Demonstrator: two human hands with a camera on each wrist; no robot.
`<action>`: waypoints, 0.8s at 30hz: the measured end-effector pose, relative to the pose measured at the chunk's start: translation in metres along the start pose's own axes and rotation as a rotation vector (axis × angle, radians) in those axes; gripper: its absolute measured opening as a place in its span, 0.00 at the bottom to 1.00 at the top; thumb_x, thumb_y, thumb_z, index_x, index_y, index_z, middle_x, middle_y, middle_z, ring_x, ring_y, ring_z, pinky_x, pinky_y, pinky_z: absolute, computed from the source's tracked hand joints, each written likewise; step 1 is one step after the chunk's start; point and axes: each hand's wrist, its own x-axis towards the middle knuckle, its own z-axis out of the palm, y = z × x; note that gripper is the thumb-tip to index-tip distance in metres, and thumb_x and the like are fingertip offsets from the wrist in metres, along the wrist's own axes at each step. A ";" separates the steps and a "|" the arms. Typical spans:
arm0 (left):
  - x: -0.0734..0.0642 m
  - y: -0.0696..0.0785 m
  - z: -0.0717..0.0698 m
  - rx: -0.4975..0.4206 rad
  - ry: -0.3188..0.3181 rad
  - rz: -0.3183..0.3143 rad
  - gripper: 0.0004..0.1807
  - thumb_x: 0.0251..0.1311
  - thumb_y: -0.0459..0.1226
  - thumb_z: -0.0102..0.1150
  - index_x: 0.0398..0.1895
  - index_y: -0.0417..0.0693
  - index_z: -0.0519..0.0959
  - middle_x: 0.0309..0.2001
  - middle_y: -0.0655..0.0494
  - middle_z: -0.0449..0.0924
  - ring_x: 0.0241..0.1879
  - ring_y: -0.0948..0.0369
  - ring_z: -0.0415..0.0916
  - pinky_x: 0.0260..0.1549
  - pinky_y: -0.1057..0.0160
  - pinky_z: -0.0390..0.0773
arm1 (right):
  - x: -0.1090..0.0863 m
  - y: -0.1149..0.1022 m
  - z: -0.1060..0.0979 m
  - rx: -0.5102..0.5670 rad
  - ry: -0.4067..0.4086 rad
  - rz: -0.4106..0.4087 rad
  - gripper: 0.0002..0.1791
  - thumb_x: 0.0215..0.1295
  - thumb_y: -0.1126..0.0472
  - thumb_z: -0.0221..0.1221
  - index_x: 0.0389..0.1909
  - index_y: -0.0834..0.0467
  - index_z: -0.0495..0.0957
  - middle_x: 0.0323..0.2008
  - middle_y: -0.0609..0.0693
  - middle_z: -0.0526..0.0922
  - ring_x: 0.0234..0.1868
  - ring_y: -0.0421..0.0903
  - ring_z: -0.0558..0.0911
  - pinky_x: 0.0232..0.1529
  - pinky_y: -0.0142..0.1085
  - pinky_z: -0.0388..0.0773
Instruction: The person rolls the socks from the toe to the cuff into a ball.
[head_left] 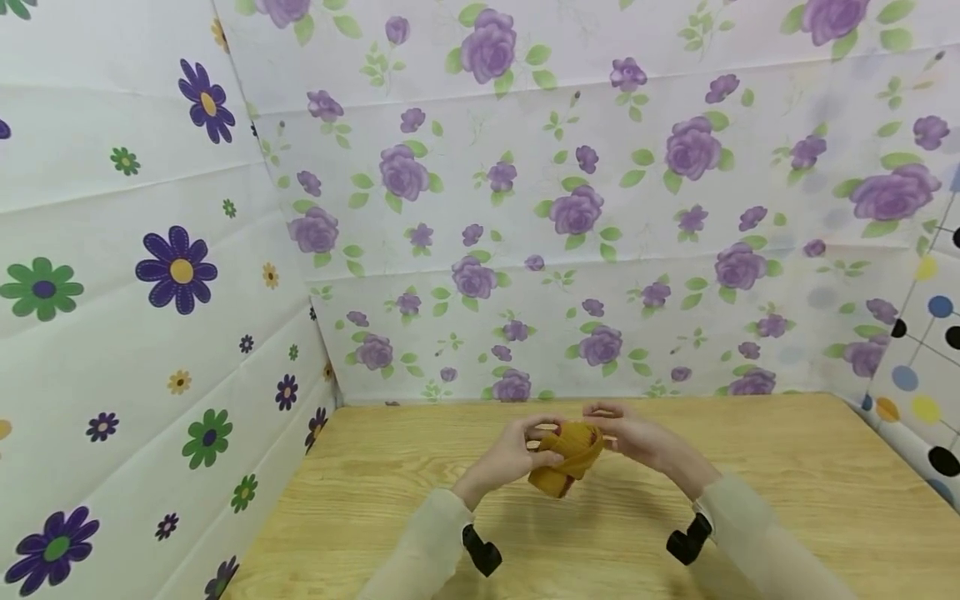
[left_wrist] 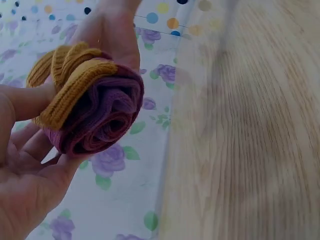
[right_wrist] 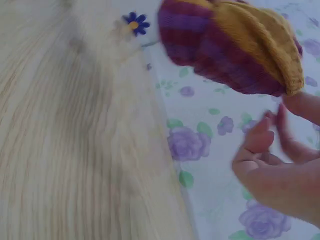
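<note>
Between the two hands, above the wooden table, is a rolled pair of knitted socks [head_left: 573, 450] with a mustard cuff folded around it. The left wrist view shows its spiral end of purple and maroon knit [left_wrist: 107, 122]. My left hand [head_left: 510, 454] grips the roll from the left, thumb on the mustard cuff [left_wrist: 75, 92] and fingers beneath. My right hand [head_left: 637, 437] is at the roll's right side. In the right wrist view, one digit of the right hand [right_wrist: 280, 175] touches the cuff's edge, while other fingers bend loosely below, apart from the striped knit [right_wrist: 220, 55].
The light wooden table [head_left: 375, 500] stretches under both arms. Behind it hangs a sheet with purple roses [head_left: 577, 208], and at the left a daisy-patterned sheet [head_left: 112, 350]. A dotted sheet [head_left: 922, 375] borders the right side.
</note>
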 end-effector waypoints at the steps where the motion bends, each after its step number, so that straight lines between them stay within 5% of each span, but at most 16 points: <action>1: 0.001 -0.003 -0.001 -0.042 0.021 -0.019 0.26 0.60 0.30 0.62 0.63 0.46 0.72 0.56 0.41 0.78 0.53 0.51 0.78 0.45 0.57 0.82 | -0.001 0.001 -0.001 -0.041 0.029 -0.052 0.07 0.74 0.58 0.50 0.47 0.54 0.71 0.42 0.43 0.75 0.42 0.39 0.75 0.45 0.35 0.72; 8: 0.005 -0.015 -0.006 -0.193 0.090 -0.065 0.27 0.62 0.29 0.60 0.65 0.40 0.68 0.54 0.34 0.78 0.48 0.52 0.81 0.42 0.58 0.83 | -0.012 0.004 -0.002 -0.465 0.162 -0.307 0.14 0.70 0.54 0.56 0.53 0.52 0.79 0.52 0.47 0.80 0.46 0.39 0.79 0.44 0.33 0.79; 17: 0.004 -0.020 -0.004 -0.228 0.089 -0.074 0.27 0.63 0.27 0.58 0.65 0.37 0.67 0.52 0.33 0.79 0.44 0.55 0.81 0.41 0.59 0.83 | -0.005 0.007 0.005 -0.839 0.291 -0.622 0.07 0.62 0.62 0.62 0.37 0.46 0.83 0.40 0.46 0.85 0.30 0.37 0.73 0.28 0.31 0.72; 21: 0.004 -0.023 0.000 -0.316 0.105 -0.123 0.28 0.63 0.27 0.57 0.67 0.37 0.65 0.52 0.34 0.78 0.44 0.56 0.80 0.42 0.59 0.82 | -0.005 0.008 0.007 -0.921 0.269 -0.746 0.09 0.63 0.65 0.61 0.35 0.45 0.79 0.39 0.44 0.83 0.36 0.37 0.77 0.32 0.30 0.75; 24: 0.005 -0.024 0.002 -0.434 0.138 -0.169 0.29 0.64 0.28 0.57 0.68 0.36 0.64 0.52 0.37 0.78 0.42 0.57 0.81 0.40 0.61 0.82 | -0.007 0.009 0.009 -0.865 0.212 -0.755 0.09 0.67 0.68 0.56 0.37 0.50 0.76 0.39 0.45 0.81 0.38 0.37 0.78 0.35 0.31 0.77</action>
